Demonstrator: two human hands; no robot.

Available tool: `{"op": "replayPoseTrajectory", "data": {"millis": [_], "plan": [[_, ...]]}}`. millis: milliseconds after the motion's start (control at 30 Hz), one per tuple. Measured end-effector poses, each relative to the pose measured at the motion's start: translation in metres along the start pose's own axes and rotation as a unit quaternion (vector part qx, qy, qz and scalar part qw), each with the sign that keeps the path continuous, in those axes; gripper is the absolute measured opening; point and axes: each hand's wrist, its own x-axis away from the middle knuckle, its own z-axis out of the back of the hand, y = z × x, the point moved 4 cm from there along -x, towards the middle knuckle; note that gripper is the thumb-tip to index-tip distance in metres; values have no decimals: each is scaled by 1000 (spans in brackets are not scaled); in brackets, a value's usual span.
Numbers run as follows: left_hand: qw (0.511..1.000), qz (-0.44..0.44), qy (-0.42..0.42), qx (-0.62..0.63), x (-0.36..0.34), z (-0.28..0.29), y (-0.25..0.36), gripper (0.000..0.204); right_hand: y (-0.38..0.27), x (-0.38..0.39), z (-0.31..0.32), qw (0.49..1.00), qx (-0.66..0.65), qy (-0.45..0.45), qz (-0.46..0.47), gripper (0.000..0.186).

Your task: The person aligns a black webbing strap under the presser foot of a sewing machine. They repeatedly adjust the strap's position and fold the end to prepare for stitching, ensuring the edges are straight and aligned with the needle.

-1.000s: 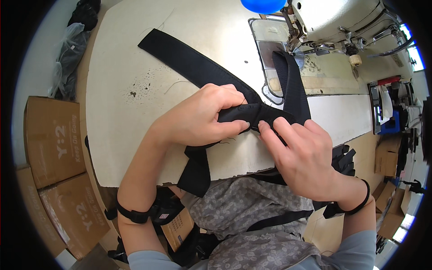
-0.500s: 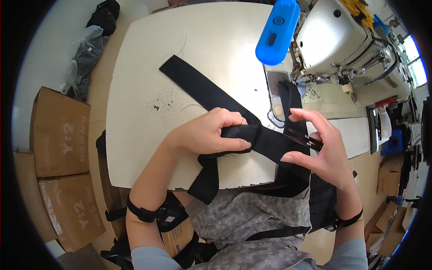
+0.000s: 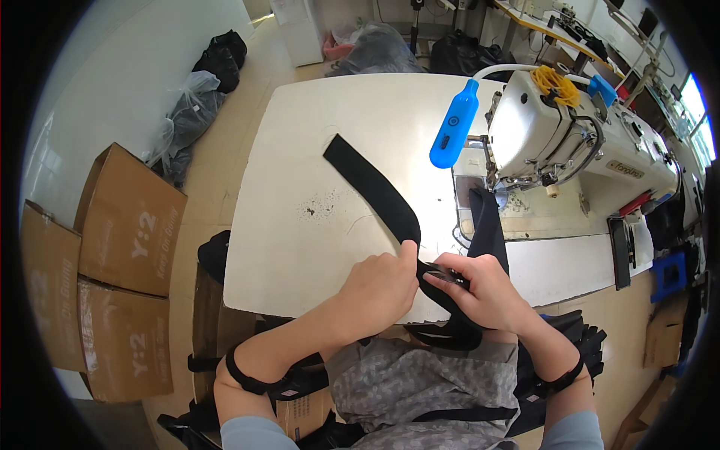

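A wide black webbing strap lies slantwise over the white table, its cut end pointing to the far left. At the table's near edge my left hand is closed on the strap, its thumb side turned up. Just to the right, my right hand grips small dark thread snips, whose tips are close against the strap beside my left fingers. I cannot tell whether the blades touch it. More of the strap loops down toward my lap, and another black length runs up to the sewing machine.
A blue handheld-shaped device on a white bendy arm hangs by the machine. Dark crumbs and loose threads dot the tabletop. Cardboard boxes stand on the floor at left, with stuffed bags beyond them.
My hands have come together; the right one with the snips moved left to the left hand. The strap between them is no longer stretched out. The view has tilted up, showing more beyond the table.
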Motion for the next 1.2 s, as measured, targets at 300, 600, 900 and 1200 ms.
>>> {"op": "replayPoseTrajectory", "data": {"millis": [300, 600, 900, 1200], "plan": [[993, -94, -9, 77, 24, 27, 12, 13, -4, 9, 16, 983, -172, -67, 4, 26], [970, -70, -87, 216, 35, 4, 0, 9, 31, 33, 13, 999, -17, -39, 29, 20], [989, -69, -38, 125, -30, -28, -21, 19, 7, 25, 10, 941, 277, 182, 69, 37], [946, -93, -144, 276, -46, -36, -45, 18, 21, 26, -4, 927, 338, 135, 84, 30]]}}
